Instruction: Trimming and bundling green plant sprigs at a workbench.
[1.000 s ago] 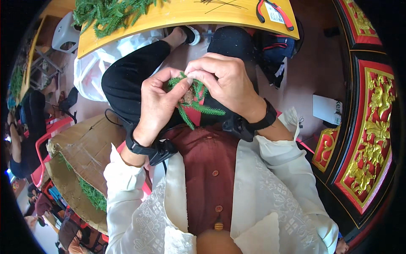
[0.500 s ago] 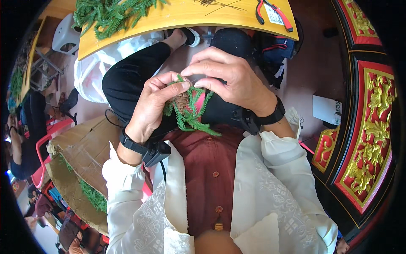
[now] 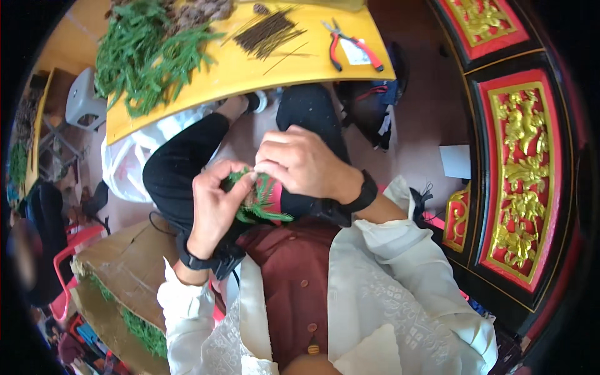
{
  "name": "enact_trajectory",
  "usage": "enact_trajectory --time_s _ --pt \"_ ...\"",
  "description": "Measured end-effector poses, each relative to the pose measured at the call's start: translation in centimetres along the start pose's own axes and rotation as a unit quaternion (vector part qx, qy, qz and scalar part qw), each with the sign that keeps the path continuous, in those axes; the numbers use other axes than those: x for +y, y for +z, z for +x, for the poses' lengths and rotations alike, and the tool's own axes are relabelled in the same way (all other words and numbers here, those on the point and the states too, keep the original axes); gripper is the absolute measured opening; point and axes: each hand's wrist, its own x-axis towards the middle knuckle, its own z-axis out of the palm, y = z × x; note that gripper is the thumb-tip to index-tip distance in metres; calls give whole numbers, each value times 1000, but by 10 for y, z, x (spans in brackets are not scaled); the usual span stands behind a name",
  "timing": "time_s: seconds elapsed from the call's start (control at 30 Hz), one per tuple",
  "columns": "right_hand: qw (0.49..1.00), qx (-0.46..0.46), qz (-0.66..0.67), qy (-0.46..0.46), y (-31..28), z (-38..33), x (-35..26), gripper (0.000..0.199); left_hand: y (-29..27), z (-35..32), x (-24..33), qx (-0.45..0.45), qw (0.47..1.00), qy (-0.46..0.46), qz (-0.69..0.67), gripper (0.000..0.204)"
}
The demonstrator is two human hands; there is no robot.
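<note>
Above my lap, my left hand is closed, thumb and fingers pinching a green artificial pine sprig. A brown pine cone sits among its needles, partly covered by the hand. My right hand is curled, its thumb and fingertips pinched together right against the left thumb tip at the sprig's upper end. Whatever lies between the right fingertips is too small to make out. Both wrists wear black straps with a small device.
Ahead is a yellow table with green pine sprigs, pine cones, thin brown wires and red-handled pliers. A cardboard box with greenery stands at left, near a white plastic bag. A carved panel borders the right.
The view has tilted up, showing more of the table. My right hand's fingers, spread wider before, have come together against the left fingertips. The left hand keeps its hold on the sprig.
</note>
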Motion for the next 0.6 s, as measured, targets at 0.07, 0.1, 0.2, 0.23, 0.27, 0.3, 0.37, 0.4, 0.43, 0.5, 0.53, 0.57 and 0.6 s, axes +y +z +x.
enact_trajectory --time_s 0.07,0.1,0.2,0.23,0.27,0.3,0.37,0.4,0.43,0.5,0.53,0.57,0.6 --pt "996 4 67 66 4 -1 -2 9 4 -3 6 49 991 92 80 4" --pt "996 7 57 62 0 2 -2 9 3 -3 7 48 991 102 77 4" --pt "982 165 -1 91 -8 11 0 11 0 -2 1 93 992 81 32 5" --pt "972 205 -76 87 -18 14 12 17 -1 -2 1 94 991 87 30 5" --pt "948 242 -178 108 -28 18 23 23 -2 -2 1 95 991 88 20 5" --pt "912 276 -275 126 -38 22 33 29 -2 -3 1 96 991 89 11 6" --pt "825 278 -470 144 -56 23 64 47 -3 -3 4 97 991 94 0 6" --pt "824 280 -473 142 -63 20 74 47 -3 -2 6 93 992 88 -8 7" --pt "820 233 -472 224 -68 16 84 52 -3 -1 7 89 993 81 -16 7" --pt "821 178 -456 295 -74 19 96 57 -7 -5 4 103 992 65 -20 8" --pt "836 152 -417 322 -79 19 98 56 -7 -3 3 104 992 61 -34 9" --pt "849 125 -377 348 -83 22 100 55 -7 -1 3 106 992 56 -47 9" --pt "842 112 -392 354 -84 27 98 50 -7 -1 2 108 990 49 -80 10"
